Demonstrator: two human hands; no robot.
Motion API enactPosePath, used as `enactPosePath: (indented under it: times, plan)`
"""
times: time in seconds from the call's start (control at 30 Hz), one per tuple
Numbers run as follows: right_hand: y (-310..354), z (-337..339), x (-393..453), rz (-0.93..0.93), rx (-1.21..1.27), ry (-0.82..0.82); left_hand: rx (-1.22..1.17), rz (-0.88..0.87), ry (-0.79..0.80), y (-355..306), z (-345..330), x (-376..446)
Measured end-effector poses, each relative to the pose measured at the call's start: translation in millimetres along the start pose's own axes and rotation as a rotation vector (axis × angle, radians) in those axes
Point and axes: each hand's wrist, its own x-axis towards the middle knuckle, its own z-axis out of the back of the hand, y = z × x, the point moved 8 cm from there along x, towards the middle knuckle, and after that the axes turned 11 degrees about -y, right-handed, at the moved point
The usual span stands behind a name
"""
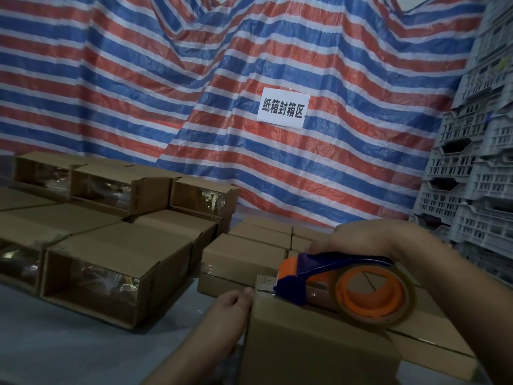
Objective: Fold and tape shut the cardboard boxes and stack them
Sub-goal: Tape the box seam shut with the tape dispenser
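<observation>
Evidently the box (319, 337) at the lower right of the frame is in the middle of being sealed: the right hand (363, 237) is wrapped over the blue handle of the tape dispenser (341, 284), its fingers curled around it, and the dispenser's blue and orange nose rests on the box's top face right at the far left edge, probably where the strip has to turn over the corner or be cut. The orange-cored tape roll (374, 295) stands upright on the lid so that the film can pay out flat along the seam. The left hand (233, 309) sits against the box's left side near its top corner, fingers bent with the tips at the edge; whether they pinch the tape end or only press the cardboard I cannot tell, but the hold looks meant to brace the box against the dispenser's pull. Just beyond, in the centre right of the frame, closed smaller boxes (244, 259) lie packed side by side, likely waiting or already done. At the left, stacked boxes (116, 268) with glossy taped ends sit in two layers on the grey surface (83, 351). A striped tarp (194, 79) with a white sign (283, 108) hangs behind, and grey crates (477, 168) are piled at the right edge
</observation>
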Motion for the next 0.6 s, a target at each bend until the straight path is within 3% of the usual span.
enactPosePath:
  times: [0.37, 0.47, 0.6]
  plan:
    - [5, -2, -3, 0.010, -0.008, 0.018, -0.232, 0.219, 0.060, 16, -3, -8]
    - [5, -3, -3, 0.004, 0.001, 0.025, -0.149, 0.147, -0.003, 13, 3, 4]
    - [4, -4, -2, -0.013, 0.015, 0.038, -0.042, -0.079, -0.146, -11, 20, 14]
